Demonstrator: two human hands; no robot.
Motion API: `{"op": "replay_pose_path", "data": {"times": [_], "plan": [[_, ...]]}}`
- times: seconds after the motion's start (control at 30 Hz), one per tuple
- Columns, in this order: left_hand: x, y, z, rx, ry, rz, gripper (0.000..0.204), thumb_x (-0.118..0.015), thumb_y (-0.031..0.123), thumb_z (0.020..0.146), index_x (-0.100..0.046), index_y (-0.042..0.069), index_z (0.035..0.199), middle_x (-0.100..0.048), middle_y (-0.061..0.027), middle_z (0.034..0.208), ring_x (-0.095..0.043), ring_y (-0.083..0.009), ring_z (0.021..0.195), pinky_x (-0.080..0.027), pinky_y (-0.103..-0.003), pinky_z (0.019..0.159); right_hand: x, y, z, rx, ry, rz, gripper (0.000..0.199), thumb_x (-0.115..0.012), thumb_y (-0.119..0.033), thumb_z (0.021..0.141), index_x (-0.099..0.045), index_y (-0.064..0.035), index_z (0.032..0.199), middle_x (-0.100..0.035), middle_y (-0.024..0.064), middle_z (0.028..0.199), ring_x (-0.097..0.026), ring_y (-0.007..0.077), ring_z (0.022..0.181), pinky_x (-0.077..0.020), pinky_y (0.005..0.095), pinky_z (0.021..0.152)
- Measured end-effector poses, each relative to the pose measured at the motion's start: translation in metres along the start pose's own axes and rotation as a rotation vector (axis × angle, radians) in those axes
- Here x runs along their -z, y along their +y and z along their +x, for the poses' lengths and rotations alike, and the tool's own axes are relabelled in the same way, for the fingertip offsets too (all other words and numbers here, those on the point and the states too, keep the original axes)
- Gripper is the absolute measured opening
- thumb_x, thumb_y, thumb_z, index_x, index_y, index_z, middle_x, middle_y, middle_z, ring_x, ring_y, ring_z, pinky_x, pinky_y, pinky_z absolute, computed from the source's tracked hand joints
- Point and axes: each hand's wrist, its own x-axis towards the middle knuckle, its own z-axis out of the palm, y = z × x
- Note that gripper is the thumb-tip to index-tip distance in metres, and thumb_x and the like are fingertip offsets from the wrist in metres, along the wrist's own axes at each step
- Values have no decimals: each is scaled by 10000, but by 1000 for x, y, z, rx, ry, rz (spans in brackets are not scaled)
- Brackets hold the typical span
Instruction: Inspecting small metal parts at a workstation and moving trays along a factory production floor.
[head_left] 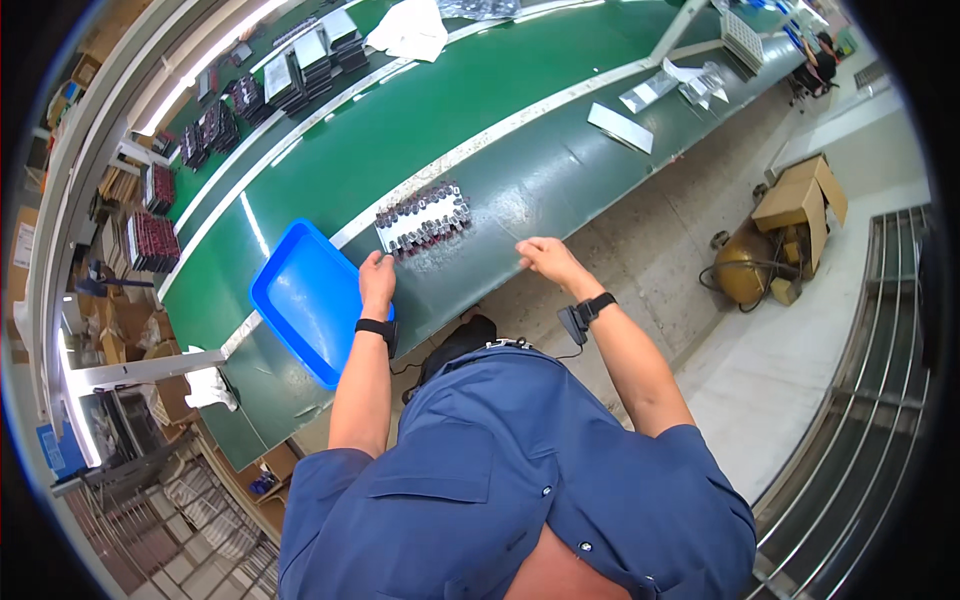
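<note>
A white panel [425, 212] with rows of small dark and reddish parts along its edges lies on the worn green bench. My left hand [377, 284] is closed at its near left corner, fingertips pinched together; what they hold, if anything, is too small to make out. To the right, over the bench's front edge, my right hand [548, 259] is also closed, apart from the panel. A faint thin line seems to run from its fingertips, but I cannot tell what it is. Each wrist wears a black strap.
A blue tray [290, 300] stands left of my left hand. Farther right on the bench lie a white flat piece [620, 129] and clear plastic bags [700, 85]. Stacks of dark panels [300, 75] line the far side. A cardboard box [798, 200] sits over a brass-coloured tank [742, 268].
</note>
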Motion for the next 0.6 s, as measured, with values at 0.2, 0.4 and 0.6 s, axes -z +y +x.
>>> {"op": "replay_pose_path", "data": {"times": [0.2, 0.4, 0.6], "plan": [[-13, 8, 26, 39, -139, 320, 381, -604, 214, 861, -646, -65, 1116, -698, -246, 1055, -662, -407, 993, -499, -443, 877, -15, -40, 111, 141, 36, -350, 336, -600, -286, 974, -700, -1, 1122, -719, 41, 930, -626, 125, 862, -503, 307, 791], [-19, 16, 25, -16, -93, 375, 446, -627, 214, 866, -619, -87, 1194, -592, -286, 1279, -540, -403, 1239, -407, -429, 1091, -32, -55, 170, 31, -17, -526, 324, -596, -266, 938, -718, 7, 1061, -736, 189, 965, -694, 261, 919, -518, 390, 860], [-26, 30, 22, 76, 2, 371, 485, -625, 227, 875, -586, -78, 1251, -557, -277, 1352, -502, -403, 1290, -385, -436, 1115, -50, -52, 201, 38, -125, -548, 309, -628, -263, 907, -750, -6, 1027, -746, 195, 982, -706, 256, 945, -516, 379, 880]]}}
